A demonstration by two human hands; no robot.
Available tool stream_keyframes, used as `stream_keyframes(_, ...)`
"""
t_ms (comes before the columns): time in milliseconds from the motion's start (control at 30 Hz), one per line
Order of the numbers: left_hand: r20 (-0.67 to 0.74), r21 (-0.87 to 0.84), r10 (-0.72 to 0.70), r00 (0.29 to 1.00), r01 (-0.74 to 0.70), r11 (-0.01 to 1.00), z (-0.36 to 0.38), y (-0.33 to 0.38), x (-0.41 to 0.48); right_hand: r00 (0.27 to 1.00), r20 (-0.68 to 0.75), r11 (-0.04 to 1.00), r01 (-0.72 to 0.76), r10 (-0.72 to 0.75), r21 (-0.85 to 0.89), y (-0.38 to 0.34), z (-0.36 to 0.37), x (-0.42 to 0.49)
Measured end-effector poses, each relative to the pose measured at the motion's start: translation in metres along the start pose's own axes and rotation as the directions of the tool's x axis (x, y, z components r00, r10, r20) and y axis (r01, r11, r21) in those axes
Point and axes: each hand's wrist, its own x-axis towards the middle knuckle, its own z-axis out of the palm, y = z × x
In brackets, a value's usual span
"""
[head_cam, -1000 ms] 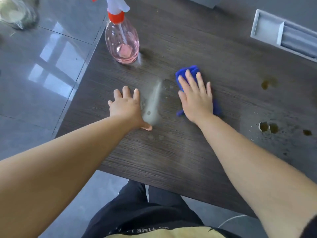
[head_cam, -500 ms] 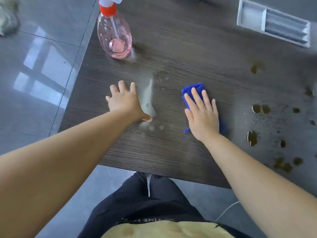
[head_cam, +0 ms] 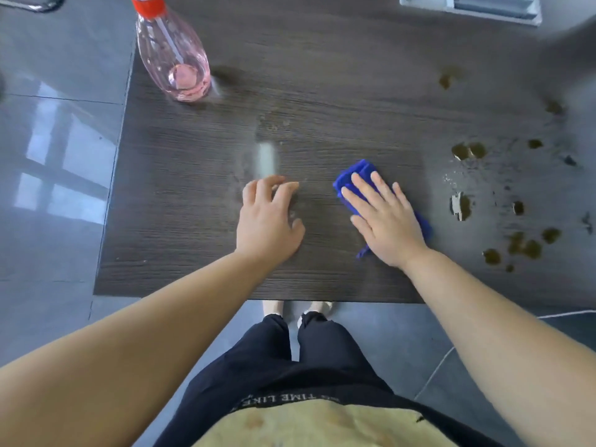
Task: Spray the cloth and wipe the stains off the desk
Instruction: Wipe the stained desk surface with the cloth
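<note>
A glossy grey tiled floor (head_cam: 58, 162) is seen at the far left, beside the left edge of the dark wood-grain desk (head_cam: 338, 98). A clear spray bottle (head_cam: 174, 56) with a red collar and a little pink liquid in its base is stood upright at the desk's far left corner. A pale wet streak (head_cam: 266, 159) is seen on the desktop, nearer than the bottle and to its right.

Just near of that streak the left hand (head_cam: 267, 221) is rested on the desk; its fingers are loosely curled, the fingertips are set on the wood, and nothing is held in it. To its right, apart from it, the blue cloth (head_cam: 353, 175) is laid on the desk in a folded wad. It is pressed down by the right hand (head_cam: 383, 221), laid flat on top with the fingers straight and slightly spread. The cloth's far end is left showing beyond the fingertips, and a corner is seen by the wrist.

Brown stains (head_cam: 464, 151) are scattered over the right part of the desk, well to the right of the cloth and untouched by it. A grey tray (head_cam: 425, 0) is cut off by the far edge of the view, at the right.
</note>
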Motion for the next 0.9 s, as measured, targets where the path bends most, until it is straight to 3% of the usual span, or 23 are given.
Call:
stream_keyframes(67, -0.004, 0.005, 0.032, 0.999, -0.032, 0.999, 0.009, 0.006, -0.007, 0.957, -0.04, 0.957, -0.286, 0.288, 0.055, -0.019, 0.001, 0.03)
stream_keyframes(133, -0.028, 0.009, 0.035, 0.999, -0.035, 0.999, 0.015, 0.01, -0.012, 0.891, -0.061, 0.893, -0.446, 0.45, 0.063, -0.054, 0.008, 0.039)
stream_keyframes(200, -0.079, -0.006, 0.029, 0.996, -0.029, 1.0, 0.019, 0.013, -0.015, 0.935, -0.096, 0.939, -0.339, 0.342, 0.053, -0.087, 0.013, 0.022)
stream_keyframes(267, -0.099, 0.005, 0.037, 0.994, -0.037, 0.999, 0.022, 0.018, -0.016, 0.997, -0.04, 0.998, -0.061, 0.061, 0.012, -0.096, 0.015, -0.016)
stream_keyframes(333, -0.058, 0.025, 0.031, 0.998, -0.03, 0.999, 0.024, 0.025, -0.016, 0.991, -0.027, 0.991, 0.129, -0.128, 0.035, -0.073, 0.014, -0.052)
stream_keyframes(400, -0.011, 0.056, 0.046, 0.999, -0.045, 0.997, 0.027, 0.036, -0.016, 0.991, -0.044, 0.992, 0.129, -0.13, -0.014, -0.031, 0.011, -0.069)
stream_keyframes(433, 0.017, 0.078, 0.049, 0.999, -0.05, 0.996, 0.03, 0.042, -0.016, 0.995, -0.062, 0.996, 0.074, -0.077, -0.042, -0.011, 0.01, -0.069)
stream_keyframes(500, 0.073, 0.11, 0.028, 0.997, -0.036, 0.993, 0.037, 0.057, -0.016, 0.983, -0.084, 0.986, -0.165, 0.165, 0.011, 0.014, 0.006, -0.053)
stream_keyframes(567, 0.099, 0.128, -0.006, 0.995, -0.007, 0.992, 0.043, 0.07, -0.015, 0.89, -0.095, 0.893, -0.433, 0.445, 0.125, 0.0, 0.006, -0.032)
stream_keyframes(633, 0.081, 0.125, -0.038, 0.996, 0.027, 0.992, 0.047, 0.08, -0.011, 0.848, -0.114, 0.853, -0.501, 0.518, 0.15, -0.031, 0.013, -0.029)
stream_keyframes(667, 0.069, 0.115, -0.05, 0.996, 0.042, 0.992, 0.047, 0.081, -0.009, 0.887, -0.114, 0.891, -0.431, 0.447, 0.143, -0.046, 0.013, -0.035)
stream_keyframes(733, 0.078, 0.12, -0.047, 0.996, 0.038, 0.992, 0.048, 0.09, -0.006, 0.98, -0.11, 0.982, -0.155, 0.168, 0.111, -0.043, 0.014, -0.066)
stream_keyframes(833, 0.159, 0.199, -0.093, 0.983, 0.061, 0.978, 0.052, 0.102, -0.003, 0.983, -0.098, 0.985, 0.164, -0.158, 0.055, 0.003, 0.015, -0.107)
stream_keyframes(900, 0.222, 0.253, -0.191, 0.956, 0.133, 0.958, 0.056, 0.11, -0.002, 0.978, -0.106, 0.983, 0.183, -0.182, -0.004, 0.039, 0.014, -0.111)
